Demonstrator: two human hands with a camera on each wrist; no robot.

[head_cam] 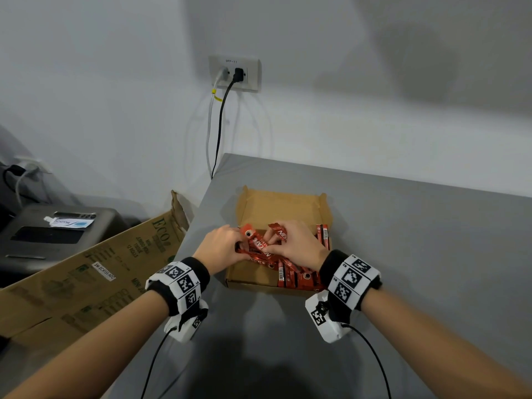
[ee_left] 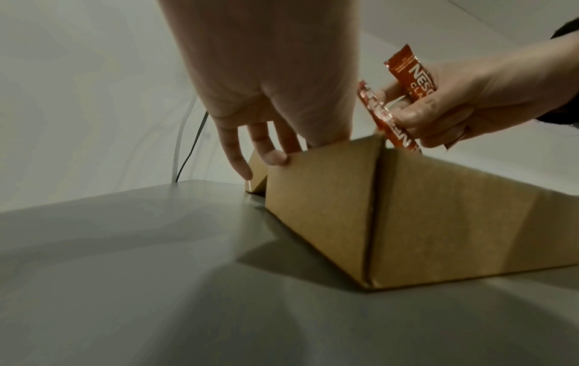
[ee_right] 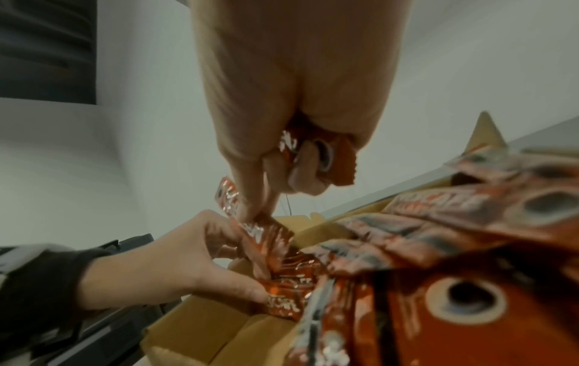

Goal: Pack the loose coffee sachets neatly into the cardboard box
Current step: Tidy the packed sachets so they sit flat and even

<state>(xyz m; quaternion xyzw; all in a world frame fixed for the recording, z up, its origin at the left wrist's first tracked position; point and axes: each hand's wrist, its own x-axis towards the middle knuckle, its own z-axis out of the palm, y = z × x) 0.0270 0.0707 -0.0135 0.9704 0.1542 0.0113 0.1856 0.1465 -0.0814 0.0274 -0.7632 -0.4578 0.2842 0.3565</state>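
Note:
An open brown cardboard box (head_cam: pixel 250 279) sits on the grey table (head_cam: pixel 417 254), its lid flap folded back. Several red coffee sachets (head_cam: pixel 296 279) lie or stand along its right and near side. Over the box's left half, my left hand (head_cam: pixel 230 244) pinches a bunch of sachets (ee_right: pixel 275 245) between thumb and fingers. My right hand (head_cam: pixel 277 240) grips another sachet (ee_right: pixel 340 161) in its curled fingers and touches the same bunch. In the left wrist view my left fingers (ee_left: pixel 271 154) reach over the box wall (ee_left: pixel 313 210), and the right hand (ee_left: pixel 470 99) holds sachets (ee_left: pixel 413 74).
A large printed cardboard carton (head_cam: pixel 95 272) leans at the table's left edge. Behind it stands a grey machine (head_cam: pixel 57 231). A wall socket (head_cam: pixel 234 73) with two cables hangs behind the table's far left corner. Bare table lies right of the box.

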